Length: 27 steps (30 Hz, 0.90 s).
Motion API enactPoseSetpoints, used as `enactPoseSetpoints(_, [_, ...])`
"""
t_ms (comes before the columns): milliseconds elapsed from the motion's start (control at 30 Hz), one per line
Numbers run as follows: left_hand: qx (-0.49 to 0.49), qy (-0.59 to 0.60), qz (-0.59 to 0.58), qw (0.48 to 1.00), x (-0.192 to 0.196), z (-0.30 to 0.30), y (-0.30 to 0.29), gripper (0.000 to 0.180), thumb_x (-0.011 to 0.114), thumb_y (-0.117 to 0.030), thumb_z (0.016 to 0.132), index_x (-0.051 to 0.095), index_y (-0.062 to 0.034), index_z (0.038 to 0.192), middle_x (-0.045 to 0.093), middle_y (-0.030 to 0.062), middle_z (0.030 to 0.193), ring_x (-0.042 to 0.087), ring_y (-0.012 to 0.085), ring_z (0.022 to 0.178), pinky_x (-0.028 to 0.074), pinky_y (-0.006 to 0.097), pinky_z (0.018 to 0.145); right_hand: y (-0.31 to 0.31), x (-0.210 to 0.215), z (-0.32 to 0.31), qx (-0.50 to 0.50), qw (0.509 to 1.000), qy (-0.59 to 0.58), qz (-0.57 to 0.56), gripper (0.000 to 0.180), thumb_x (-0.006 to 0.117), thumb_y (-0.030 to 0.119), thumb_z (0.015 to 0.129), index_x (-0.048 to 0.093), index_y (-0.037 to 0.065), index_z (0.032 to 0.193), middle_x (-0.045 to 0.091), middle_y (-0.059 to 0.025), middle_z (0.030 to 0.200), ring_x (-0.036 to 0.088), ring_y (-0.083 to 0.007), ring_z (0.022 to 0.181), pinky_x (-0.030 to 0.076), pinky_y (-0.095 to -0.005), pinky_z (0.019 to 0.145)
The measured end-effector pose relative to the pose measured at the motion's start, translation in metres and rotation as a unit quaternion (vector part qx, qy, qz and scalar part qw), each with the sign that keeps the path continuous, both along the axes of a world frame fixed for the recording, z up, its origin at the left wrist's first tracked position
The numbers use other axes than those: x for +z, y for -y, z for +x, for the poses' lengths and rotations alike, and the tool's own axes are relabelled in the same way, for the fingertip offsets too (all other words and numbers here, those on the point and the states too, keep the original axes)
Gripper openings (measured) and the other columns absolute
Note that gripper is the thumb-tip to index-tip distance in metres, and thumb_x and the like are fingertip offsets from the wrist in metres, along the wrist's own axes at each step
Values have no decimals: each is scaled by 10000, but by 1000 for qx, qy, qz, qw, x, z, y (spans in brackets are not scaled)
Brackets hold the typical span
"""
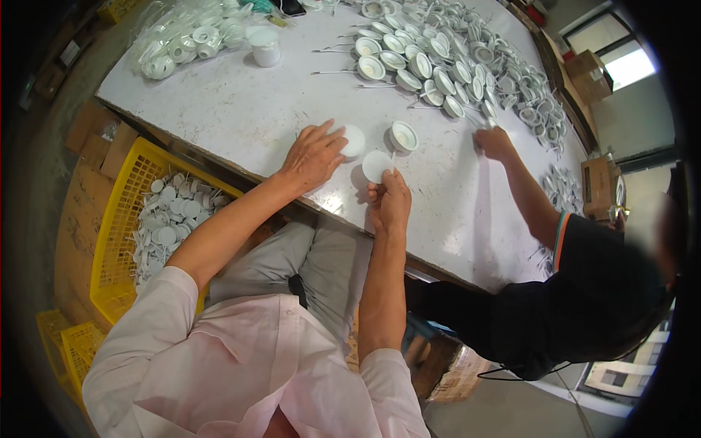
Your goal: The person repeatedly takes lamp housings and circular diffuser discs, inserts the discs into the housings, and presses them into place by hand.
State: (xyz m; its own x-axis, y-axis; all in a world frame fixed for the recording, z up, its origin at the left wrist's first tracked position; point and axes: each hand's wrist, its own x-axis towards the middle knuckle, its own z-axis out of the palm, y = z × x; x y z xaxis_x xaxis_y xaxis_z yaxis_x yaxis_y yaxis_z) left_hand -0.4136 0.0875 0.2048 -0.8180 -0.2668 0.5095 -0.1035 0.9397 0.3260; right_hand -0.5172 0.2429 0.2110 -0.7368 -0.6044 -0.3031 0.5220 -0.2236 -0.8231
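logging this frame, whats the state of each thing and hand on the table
left hand: palm down, fingers on a white disc
right hand: pinching a white disc, tilted up off the table
cup part: open side up, untouched
finished parts: laid in rows, wires out
bag: full of white parts
yellow crate: partly filled with white discs
co-worker's hand: at the rows

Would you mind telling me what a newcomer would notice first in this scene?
Probably the rows of round white fittings spread over the far side of the white table. Near its front edge, the left hand rests on a white disc while the right hand holds another disc. At the left, a yellow crate holds more discs.
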Motion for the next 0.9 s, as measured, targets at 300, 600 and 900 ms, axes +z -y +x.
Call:
enactPoseSetpoints(300, [-53,-5,385,921,29,-56,-70,624,747,-126,716,454,29,1245,528,221,1260,560,331,1122,488,359,912,-61,-5,5,-184,981,-29,46,149,593,111,890,621,-7,977,602,-44,723,526,-82,605,412,-204,528])
enactPoseSetpoints(600, [185,53,301,934,-1,-146,-57,978,823,-237,628,225,113,1318,86,367,1447,213,429,1352,263,413,1106,-112,7,15,-259,933,-139,207,225,615,161,891,632,-17,1029,557,-14,699,492,-68,582,394,-201,494])
enactPoseSetpoints(900, [46,13,401,915,5,-114,-78,813,813,-225,625,384,6,1275,451,264,1299,474,359,1200,403,370,1002,-130,0,14,-261,950,-120,119,355,606,94,884,518,-33,1204,599,-41,798,551,-95,628,462,-205,534])
